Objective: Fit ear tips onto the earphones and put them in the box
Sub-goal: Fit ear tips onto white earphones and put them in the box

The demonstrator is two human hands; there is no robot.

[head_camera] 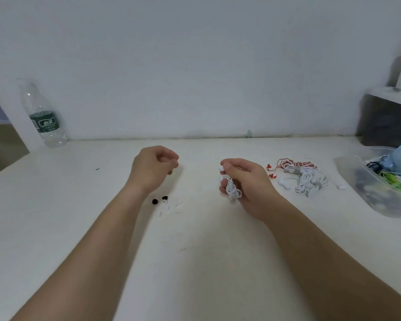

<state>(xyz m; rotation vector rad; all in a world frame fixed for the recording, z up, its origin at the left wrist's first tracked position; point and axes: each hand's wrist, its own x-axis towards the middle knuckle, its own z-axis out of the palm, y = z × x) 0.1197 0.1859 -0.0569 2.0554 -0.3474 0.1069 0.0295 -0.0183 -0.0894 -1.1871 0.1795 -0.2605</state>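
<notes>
While the right hand (pixel 245 181) grips a white earphone (pixel 233 189), the clear box (pixel 366 201) holds green and black cables (pixel 394 178); left hand (pixel 151 167) is curled, can't tell round what

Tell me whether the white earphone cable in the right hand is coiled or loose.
Coiled. The white earphone cable sits as a tight bundle inside the curled fingers of the right hand.

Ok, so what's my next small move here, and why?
Probably bring the left hand across to the right hand, which grips the coiled white wired earphones with one bud sticking out on top. Whether the left hand already pinches a tip is unclear; loose small white ear tips lie beside its wrist.
</notes>
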